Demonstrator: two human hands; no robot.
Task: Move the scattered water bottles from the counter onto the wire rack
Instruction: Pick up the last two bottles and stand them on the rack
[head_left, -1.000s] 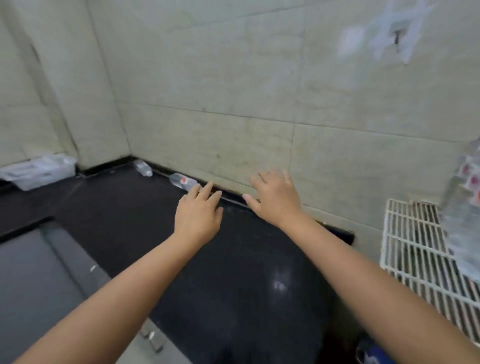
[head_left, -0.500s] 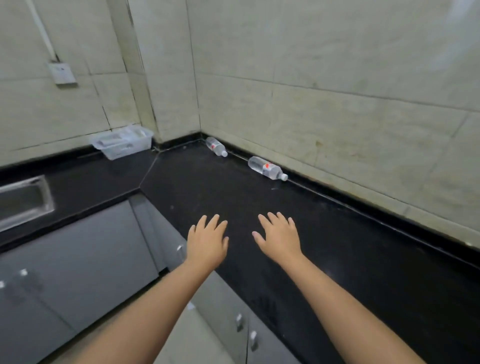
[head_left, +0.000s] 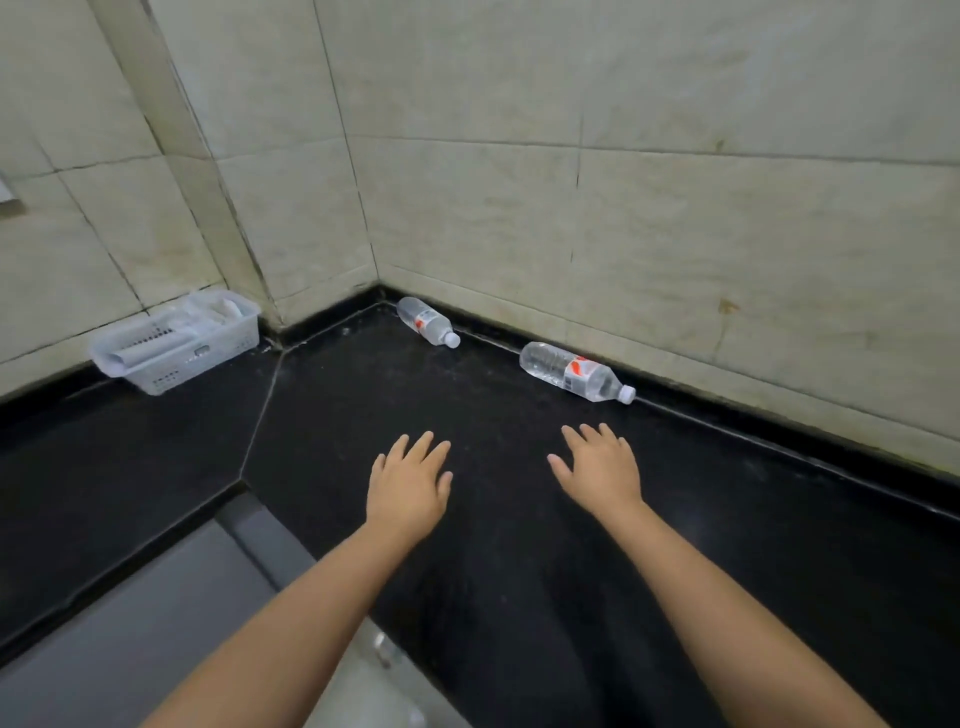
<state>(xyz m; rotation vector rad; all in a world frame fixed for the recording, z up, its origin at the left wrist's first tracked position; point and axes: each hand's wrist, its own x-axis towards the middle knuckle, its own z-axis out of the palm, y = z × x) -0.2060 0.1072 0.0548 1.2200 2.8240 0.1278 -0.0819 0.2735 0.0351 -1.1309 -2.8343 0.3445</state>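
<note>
both hands, left hand (head_left: 408, 486) and right hand (head_left: 602, 467), hover with each grip wide and empty. nearer bottle (head_left: 574, 371) lies along the worktop's (head_left: 493, 545) back edge, corner bottle (head_left: 427, 321) beyond; best to wrap each round its middle.

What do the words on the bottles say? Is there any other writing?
Bottle in the corner: red and white label, print too small to read.
Bottle nearer the right hand: red and white label, print too blurred to read.
White basket: no readable writing.
Nothing else shows any text.

Two bottles (head_left: 428, 321) (head_left: 575, 372) on counter (head_left: 363, 405) along wall; basket (head_left: 176, 340) left.
</note>
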